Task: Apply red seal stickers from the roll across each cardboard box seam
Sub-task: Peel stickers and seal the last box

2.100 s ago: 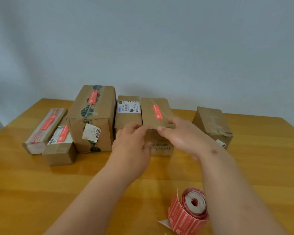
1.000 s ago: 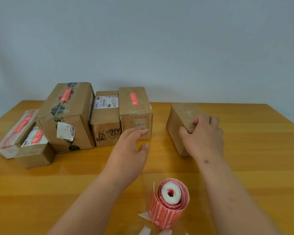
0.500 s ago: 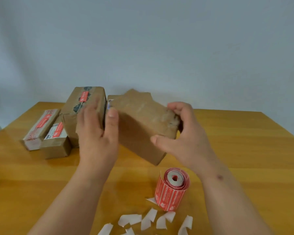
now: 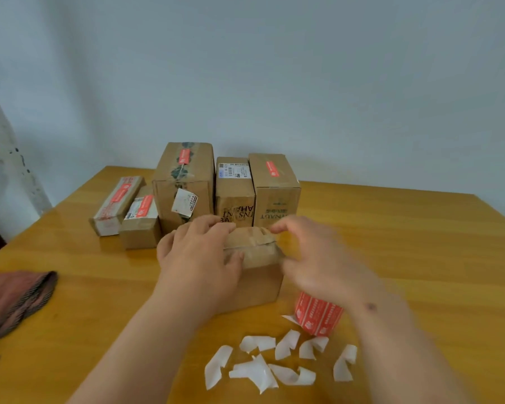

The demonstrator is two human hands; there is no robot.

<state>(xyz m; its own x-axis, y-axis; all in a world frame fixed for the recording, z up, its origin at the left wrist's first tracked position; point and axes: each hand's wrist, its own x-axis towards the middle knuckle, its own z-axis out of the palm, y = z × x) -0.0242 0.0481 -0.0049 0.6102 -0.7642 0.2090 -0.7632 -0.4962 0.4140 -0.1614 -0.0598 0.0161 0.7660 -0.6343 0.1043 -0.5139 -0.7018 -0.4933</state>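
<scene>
1. Centre of the bench (image 4: 420, 243): a plain cardboard box (image 4: 254, 275) sits upright, its taped top seam facing up, no red seal visible on it.
2. Left hand (image 4: 197, 258) clamps the box's left side, fingers curled over the top edge, thumb pressed on the near face.
3. Right hand (image 4: 318, 258) is blurred at the box's right end, fingers spread; I cannot tell whether it grips.
4. The red sticker roll (image 4: 318, 316) stands just right of the box, partly behind the right wrist.
5. White backing scraps (image 4: 263, 365) litter the near bench.
6. Behind, a row of sealed boxes (image 4: 184, 182) carries red stickers.
7. Far left, a dark cloth (image 4: 12, 298).
</scene>
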